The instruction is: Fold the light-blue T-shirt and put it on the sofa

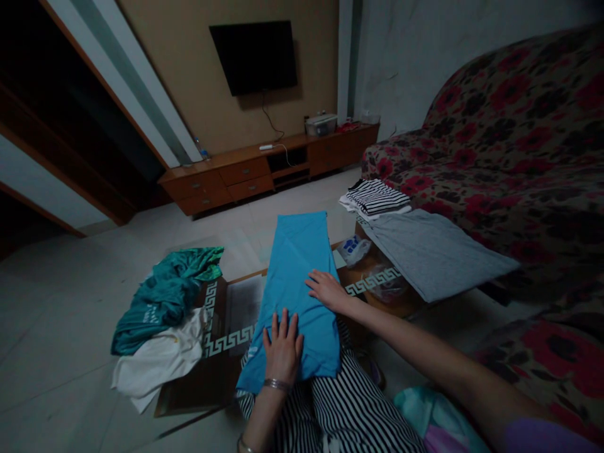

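A blue T-shirt, folded into a long strip, lies over the coffee table's near edge and across my lap in striped trousers. My left hand rests flat on its lower part with the fingers spread. Higher up, near the strip's right edge, my right hand also lies flat on the cloth, fingers stretched out. Neither hand grips the fabric. The cloth shows a few shallow creases around the hands.
A green garment and a white one lie crumpled on the glass coffee table at left. A grey garment and folded striped clothes lie at right. A flowered sofa stands beyond; a TV cabinet is ahead.
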